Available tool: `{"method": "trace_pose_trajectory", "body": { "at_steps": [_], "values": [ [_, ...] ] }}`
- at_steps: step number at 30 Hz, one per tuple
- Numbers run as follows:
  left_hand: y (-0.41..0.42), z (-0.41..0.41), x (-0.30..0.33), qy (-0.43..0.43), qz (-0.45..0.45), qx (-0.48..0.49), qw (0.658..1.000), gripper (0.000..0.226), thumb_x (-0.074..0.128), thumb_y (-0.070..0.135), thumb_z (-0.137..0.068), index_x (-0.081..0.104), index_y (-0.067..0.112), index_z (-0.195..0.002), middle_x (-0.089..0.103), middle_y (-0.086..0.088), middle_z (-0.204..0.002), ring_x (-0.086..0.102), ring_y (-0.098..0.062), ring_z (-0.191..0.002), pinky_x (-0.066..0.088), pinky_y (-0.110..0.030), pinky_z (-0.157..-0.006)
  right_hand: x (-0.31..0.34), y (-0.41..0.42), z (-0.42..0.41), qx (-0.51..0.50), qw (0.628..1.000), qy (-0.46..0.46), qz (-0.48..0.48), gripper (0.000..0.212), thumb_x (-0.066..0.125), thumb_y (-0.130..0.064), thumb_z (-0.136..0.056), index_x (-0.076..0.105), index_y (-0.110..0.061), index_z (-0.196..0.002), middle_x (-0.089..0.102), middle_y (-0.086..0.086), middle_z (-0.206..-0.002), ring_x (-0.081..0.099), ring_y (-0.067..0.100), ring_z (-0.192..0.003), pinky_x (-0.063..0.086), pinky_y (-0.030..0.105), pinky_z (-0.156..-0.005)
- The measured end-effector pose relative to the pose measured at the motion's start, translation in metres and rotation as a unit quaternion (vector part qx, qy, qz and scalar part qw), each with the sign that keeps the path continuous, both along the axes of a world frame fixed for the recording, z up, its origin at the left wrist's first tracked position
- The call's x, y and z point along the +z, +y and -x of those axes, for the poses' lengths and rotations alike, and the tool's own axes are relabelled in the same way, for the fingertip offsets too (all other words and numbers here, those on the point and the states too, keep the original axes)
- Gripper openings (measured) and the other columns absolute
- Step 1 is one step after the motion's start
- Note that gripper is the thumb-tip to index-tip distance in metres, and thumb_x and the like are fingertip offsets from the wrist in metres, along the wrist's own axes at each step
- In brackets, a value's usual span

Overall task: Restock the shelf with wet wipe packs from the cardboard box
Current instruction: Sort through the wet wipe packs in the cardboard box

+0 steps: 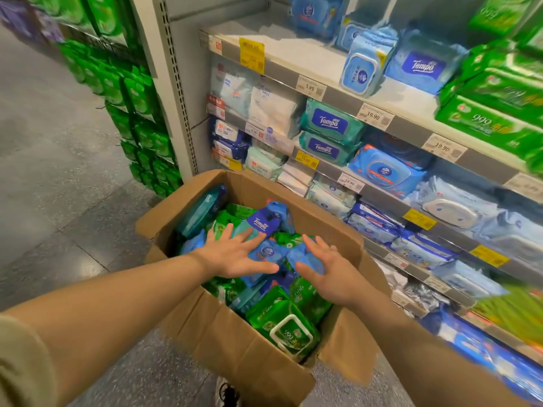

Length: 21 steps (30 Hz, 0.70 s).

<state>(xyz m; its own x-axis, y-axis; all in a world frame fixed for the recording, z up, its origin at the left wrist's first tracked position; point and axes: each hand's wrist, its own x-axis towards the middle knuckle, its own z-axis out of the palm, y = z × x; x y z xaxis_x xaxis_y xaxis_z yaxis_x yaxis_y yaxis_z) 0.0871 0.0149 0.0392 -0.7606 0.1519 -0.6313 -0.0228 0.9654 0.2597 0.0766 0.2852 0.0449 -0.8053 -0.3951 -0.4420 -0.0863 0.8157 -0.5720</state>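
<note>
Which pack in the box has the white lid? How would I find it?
Look in the open cardboard box on the floor by the shelves. At its near corner, closest to the person, lies a green pack. It alone shows a white-rimmed flip lid on top, printed 999.

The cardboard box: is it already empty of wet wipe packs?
No, the cardboard box is full of green and blue wet wipe packs, and both open hands, left hand and right hand, hover over them.
</note>
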Motion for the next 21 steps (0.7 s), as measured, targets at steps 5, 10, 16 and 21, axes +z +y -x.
{"method": "trace_pose_trajectory", "body": {
  "at_steps": [5, 10, 16, 21],
  "values": [
    [0.002, -0.012, -0.015, -0.020, 0.018, 0.027, 0.999, 0.126, 0.022, 0.114, -0.049, -0.008, 0.057, -0.157, -0.012, 0.015, -0.172, -0.018, -0.035, -0.157, -0.009, -0.072, -0.119, -0.022, 0.011, -0.002, 0.003, 1.000, -0.005, 0.004, 0.104, 0.036, -0.102, -0.066, 0.014, -0.056, -0.157, 0.008, -0.005, -0.171, -0.006, 0.026, -0.158, 0.014, 0.056, -0.126],
    [0.018, -0.024, -0.027, -0.039, 0.007, 0.034, 0.999, 0.127, 0.030, 0.113, -0.049, -0.008, 0.057, -0.157, -0.007, 0.014, -0.172, -0.013, -0.030, -0.159, -0.003, -0.068, -0.121, -0.039, 0.018, -0.012, 0.001, 1.000, -0.018, -0.006, 0.085, 0.053, -0.080, -0.084, 0.020, -0.052, -0.157, 0.011, -0.002, -0.171, 0.001, 0.025, -0.158, 0.016, 0.049, -0.127],
    [0.044, -0.038, -0.040, -0.052, 0.005, 0.015, 0.999, 0.128, 0.038, 0.109, -0.056, -0.001, 0.048, -0.162, 0.015, 0.011, -0.172, 0.010, -0.025, -0.158, 0.022, -0.050, -0.122, -0.058, 0.033, -0.027, 0.000, 0.999, -0.048, 0.003, 0.082, 0.053, -0.074, -0.089, 0.019, -0.049, -0.159, 0.014, 0.002, -0.171, 0.000, 0.024, -0.158, 0.016, 0.045, -0.127],
    [0.057, -0.038, -0.048, -0.075, -0.002, 0.024, 0.997, 0.137, 0.039, 0.112, -0.045, 0.003, 0.049, -0.161, 0.017, 0.006, -0.172, 0.012, -0.027, -0.157, 0.025, -0.052, -0.122, -0.055, 0.037, -0.032, -0.007, 0.998, -0.054, 0.024, 0.078, 0.057, -0.067, -0.092, 0.022, -0.046, -0.159, 0.016, 0.001, -0.170, 0.003, 0.024, -0.158, 0.017, 0.043, -0.127]
  ]
}}
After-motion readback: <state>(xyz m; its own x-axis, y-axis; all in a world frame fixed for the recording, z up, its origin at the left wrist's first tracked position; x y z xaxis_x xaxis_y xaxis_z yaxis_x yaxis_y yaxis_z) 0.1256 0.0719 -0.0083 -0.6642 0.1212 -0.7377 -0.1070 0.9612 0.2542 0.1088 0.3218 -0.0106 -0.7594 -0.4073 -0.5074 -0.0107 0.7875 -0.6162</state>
